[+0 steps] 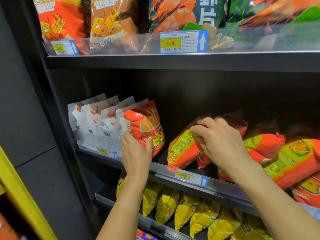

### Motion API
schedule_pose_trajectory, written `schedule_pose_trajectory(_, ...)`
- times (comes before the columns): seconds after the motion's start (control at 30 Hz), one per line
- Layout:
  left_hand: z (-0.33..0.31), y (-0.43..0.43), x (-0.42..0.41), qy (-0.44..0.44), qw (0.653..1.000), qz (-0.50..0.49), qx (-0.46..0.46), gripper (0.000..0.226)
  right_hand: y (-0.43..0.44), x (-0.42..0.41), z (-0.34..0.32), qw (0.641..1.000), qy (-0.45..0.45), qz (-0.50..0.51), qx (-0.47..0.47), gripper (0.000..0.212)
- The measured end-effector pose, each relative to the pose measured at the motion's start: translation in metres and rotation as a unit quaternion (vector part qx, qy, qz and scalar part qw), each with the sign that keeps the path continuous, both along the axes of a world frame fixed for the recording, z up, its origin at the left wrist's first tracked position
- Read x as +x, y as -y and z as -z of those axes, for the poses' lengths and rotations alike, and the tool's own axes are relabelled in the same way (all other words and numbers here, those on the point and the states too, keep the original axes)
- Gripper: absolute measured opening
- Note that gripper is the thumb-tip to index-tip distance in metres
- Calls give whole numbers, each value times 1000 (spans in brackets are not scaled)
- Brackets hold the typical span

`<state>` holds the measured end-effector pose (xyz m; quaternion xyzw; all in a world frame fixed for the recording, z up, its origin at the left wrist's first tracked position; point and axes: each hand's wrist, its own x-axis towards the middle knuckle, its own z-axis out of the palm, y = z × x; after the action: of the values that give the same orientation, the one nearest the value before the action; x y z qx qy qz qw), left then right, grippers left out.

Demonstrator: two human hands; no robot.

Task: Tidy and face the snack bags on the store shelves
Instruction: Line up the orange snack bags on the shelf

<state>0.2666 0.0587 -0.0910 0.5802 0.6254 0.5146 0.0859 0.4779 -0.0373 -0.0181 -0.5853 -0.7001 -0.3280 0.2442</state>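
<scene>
Left hand (136, 149) grips upright fries bag (147, 129), front facing out. Right hand (220, 141) fingers pinch toppled red bag (183, 151), likely to stand it up.

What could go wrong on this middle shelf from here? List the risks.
1. The fries bag stands beside a bare gap, held by the left hand; released, it may topple sideways.
2. The tilted bag gripped by the right hand shows its label side; it may end up faced wrongly.
3. The heaped bags beyond it lean toward the front rail; pulling could send some sliding off.
</scene>
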Motion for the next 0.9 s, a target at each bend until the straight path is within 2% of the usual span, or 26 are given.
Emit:
schedule_pose_trajectory(0.17, 2, 8, -3, -1, 1000, 3, 5, 81, -1, 1, -3, 1000, -9, 6, 12, 47)
schedule_pose_trajectory(0.27, -1, 17, -3, -1, 998, 8, 66, 78, 0, 1, -8, 999, -21, 11, 38, 39)
schedule_pose_trajectory(0.4, -12, 42, 9, -30, 975, 146, 167, 65, 3, 0, -15, 996, -59, 10, 72, 32)
schedule_pose_trajectory(0.5, -23, 59, 23, -98, 954, 242, 148, 80, 9, -4, -19, 993, -77, -3, 91, 29)
schedule_pose_trajectory(0.63, -25, 67, 38, -151, 947, 262, 105, 106, 21, -11, -24, 992, -85, -28, 88, 28)
schedule_pose_trajectory(0.77, -20, 68, 33, -128, 954, 255, 91, 101, 35, -17, -25, 990, -97, -46, 86, 28)
schedule_pose_trajectory(0.9, -23, 78, 21, -106, 951, 275, 89, 94, 54, -18, -27, 978, -170, -113, 41, 45)
